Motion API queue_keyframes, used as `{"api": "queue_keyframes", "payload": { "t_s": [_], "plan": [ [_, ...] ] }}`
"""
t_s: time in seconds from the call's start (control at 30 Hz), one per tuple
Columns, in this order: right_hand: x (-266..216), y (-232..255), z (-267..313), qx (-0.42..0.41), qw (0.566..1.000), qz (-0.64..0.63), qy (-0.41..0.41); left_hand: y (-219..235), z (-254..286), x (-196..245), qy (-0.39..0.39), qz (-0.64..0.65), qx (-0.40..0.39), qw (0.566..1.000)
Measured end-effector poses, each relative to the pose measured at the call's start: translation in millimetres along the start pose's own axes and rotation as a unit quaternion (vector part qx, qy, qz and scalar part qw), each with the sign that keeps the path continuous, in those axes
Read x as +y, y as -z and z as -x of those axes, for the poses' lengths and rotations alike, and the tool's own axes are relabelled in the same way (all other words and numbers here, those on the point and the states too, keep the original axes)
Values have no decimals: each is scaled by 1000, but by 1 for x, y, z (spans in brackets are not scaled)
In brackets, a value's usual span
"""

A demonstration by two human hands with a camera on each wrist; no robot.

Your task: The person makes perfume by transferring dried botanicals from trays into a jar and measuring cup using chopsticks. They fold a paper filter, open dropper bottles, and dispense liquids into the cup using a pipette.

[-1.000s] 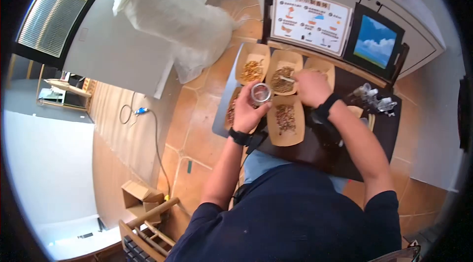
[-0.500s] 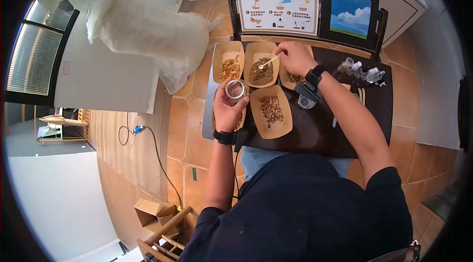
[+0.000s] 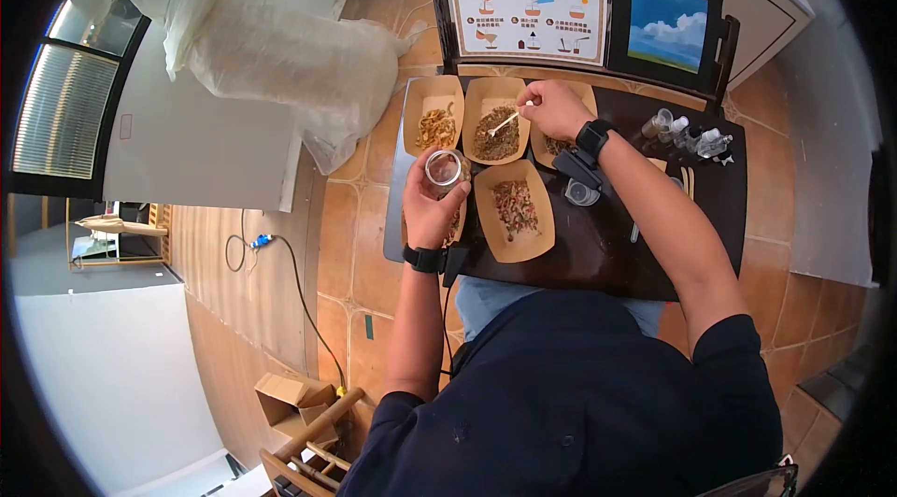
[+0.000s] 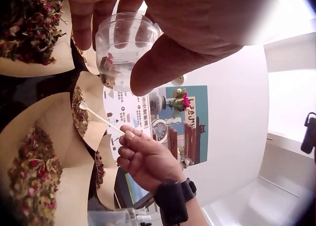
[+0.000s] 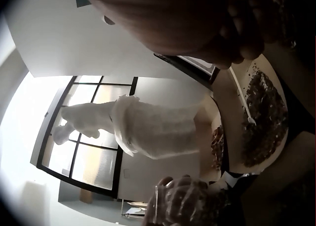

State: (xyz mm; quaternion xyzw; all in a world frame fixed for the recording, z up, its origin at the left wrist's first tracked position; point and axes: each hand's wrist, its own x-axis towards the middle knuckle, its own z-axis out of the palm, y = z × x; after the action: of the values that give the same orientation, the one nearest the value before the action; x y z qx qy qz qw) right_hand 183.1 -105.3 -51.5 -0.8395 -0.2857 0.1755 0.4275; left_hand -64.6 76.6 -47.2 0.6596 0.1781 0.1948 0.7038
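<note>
My left hand (image 3: pixel 430 214) grips a clear jar (image 3: pixel 444 167) with its mouth tipped up toward the head camera. In the left wrist view a few dried petals (image 4: pixel 107 70) lie inside the jar. My right hand (image 3: pixel 558 112) pinches the end of a small white spoon (image 3: pixel 505 123). The spoon's bowl is down at the brown dried herbs (image 5: pixel 265 118) in the back middle paper tray (image 3: pixel 481 97). Left of it stands a tray (image 3: pixel 423 97) of yellow-orange dried flowers. A tray (image 3: pixel 534 245) of pinkish petals sits in front; my left hand partly covers another.
Under my right forearm stands a clear cup (image 3: pixel 581 192), beside a partly hidden back right tray (image 3: pixel 587 100). Several small bottles (image 3: pixel 687 134) cluster on the right of the dark table (image 3: pixel 607 254). An instruction board (image 3: pixel 526 16) and a framed sky picture (image 3: pixel 665 25) stand behind.
The head view has shifted since the first frame. Over the last half second the spoon's bowl has moved slightly down and left at the herbs. The left hand keeps holding the jar.
</note>
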Motion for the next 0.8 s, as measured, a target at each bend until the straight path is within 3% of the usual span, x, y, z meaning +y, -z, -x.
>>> {"api": "queue_keyframes", "payload": {
  "t_s": [0.07,0.13,0.27,0.33,0.8],
  "plan": [
    [3,-2,-3,-11,1000,5,-6,-1,0,1,9,9,3,1000],
    [6,-7,-7,-57,991,-98,-73,-1,0,2,12,11,5,1000],
    [21,-13,-12,-63,985,-145,-73,0,1,1,13,14,10,1000],
    [24,-11,-14,-77,976,-167,-121,1,1,1,11,14,10,1000],
    [13,17,-2,-109,941,-267,-178,0,1,2,3,-5,6,1000]
  ]
}}
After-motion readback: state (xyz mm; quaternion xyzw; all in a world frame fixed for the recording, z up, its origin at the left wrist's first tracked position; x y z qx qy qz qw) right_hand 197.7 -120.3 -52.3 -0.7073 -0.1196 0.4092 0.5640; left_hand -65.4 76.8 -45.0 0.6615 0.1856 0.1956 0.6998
